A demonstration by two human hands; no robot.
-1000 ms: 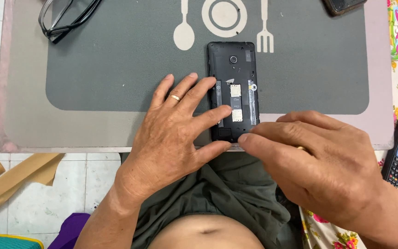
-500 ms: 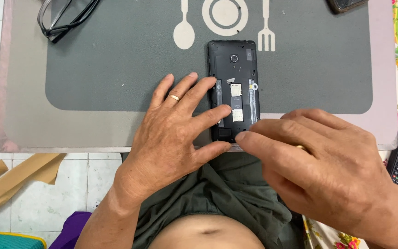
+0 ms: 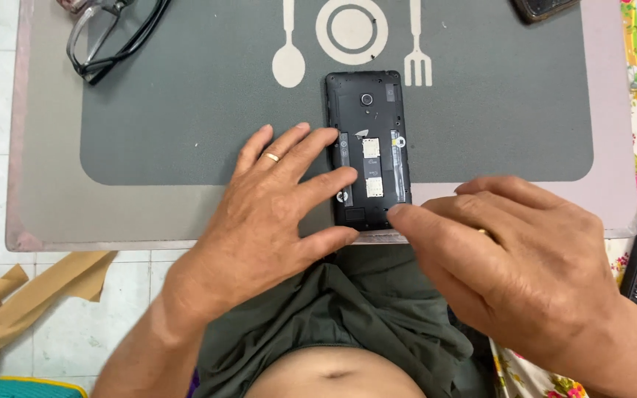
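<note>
Phone (image 3: 367, 147), back cover off, lies mid-frame on tabletop (image 3: 186, 214), long axis up-down; your left hand (image 3: 270, 206) fingers spread, pressing its left edge; right hand (image 3: 525, 258) fingertip touches bottom corner, nothing pinched

Light: bright, even, diffuse daylight; no clear source direction.
Shadows: soft and faint, just under the hands (image 3: 274, 214) on the worktop (image 3: 112, 221).
Glare: mild sheen on the phone (image 3: 367, 110).
Focus: sharp centre; right hand slightly blurred.
Edges: slight wide-angle stretch.
</note>
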